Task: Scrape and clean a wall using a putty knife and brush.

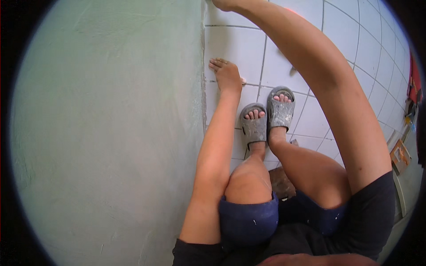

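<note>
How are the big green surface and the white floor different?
The green surface is dull greyish green, but the floor is white. The green surface has faint streaks and no grid, while the floor is split into tiles by thin dark lines. They share one long edge where they meet.

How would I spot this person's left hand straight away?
Start with the big grey-green wall on the left. Along its right edge, white tiles begin; look just above the grey sandals. There the left hand shows its fingers, while the right hand is mostly cut off above.
</note>
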`<state>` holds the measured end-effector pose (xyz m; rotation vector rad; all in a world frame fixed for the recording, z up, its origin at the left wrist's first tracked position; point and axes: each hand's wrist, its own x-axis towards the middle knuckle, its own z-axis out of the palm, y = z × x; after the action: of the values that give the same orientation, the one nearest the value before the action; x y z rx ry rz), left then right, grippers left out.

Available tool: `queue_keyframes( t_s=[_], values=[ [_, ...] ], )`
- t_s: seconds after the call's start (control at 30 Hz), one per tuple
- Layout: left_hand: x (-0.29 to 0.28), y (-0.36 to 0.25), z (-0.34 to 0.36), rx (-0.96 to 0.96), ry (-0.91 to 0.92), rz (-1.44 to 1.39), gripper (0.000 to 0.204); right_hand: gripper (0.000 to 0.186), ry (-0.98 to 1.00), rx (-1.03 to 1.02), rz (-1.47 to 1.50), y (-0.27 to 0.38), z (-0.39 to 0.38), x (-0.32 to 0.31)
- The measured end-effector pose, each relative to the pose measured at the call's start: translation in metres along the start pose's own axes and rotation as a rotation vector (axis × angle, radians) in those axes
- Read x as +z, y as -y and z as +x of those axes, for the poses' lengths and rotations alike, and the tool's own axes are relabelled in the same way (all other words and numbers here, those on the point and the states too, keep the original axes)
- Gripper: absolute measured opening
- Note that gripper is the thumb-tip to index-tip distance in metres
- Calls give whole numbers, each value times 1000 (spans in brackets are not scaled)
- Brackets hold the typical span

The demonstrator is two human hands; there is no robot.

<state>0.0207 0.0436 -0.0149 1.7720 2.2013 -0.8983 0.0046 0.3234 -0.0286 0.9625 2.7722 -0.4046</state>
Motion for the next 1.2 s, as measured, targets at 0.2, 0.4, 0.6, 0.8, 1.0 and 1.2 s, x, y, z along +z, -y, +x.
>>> queue_keyframes(
  t_s=[0.2, 0.4, 0.6, 0.8, 1.0, 1.2],
  values=[
    [-1, 1, 4, -38, 19, -33, 96, 22, 179, -65, -21, 21, -23, -16],
    [-6, 3, 4, 28, 70, -74, 89, 21, 144, -56, 16, 22, -19, -11],
    [9, -1, 5, -20, 18, -48, 92, 24, 124, -50, 11, 21, -17, -14],
    [4, -1, 3, -30, 17, -80, 98, 32, 261, 32, 45, 17, -39, -29],
    [-6, 3, 3, 22, 82, -111, 106, 28, 212, 70, 38, -19, -65, -40],
    [7, -2, 6, -18, 36, -105, 98, 26, 204, -70, -27, -24, -73, -15]
  ],
)
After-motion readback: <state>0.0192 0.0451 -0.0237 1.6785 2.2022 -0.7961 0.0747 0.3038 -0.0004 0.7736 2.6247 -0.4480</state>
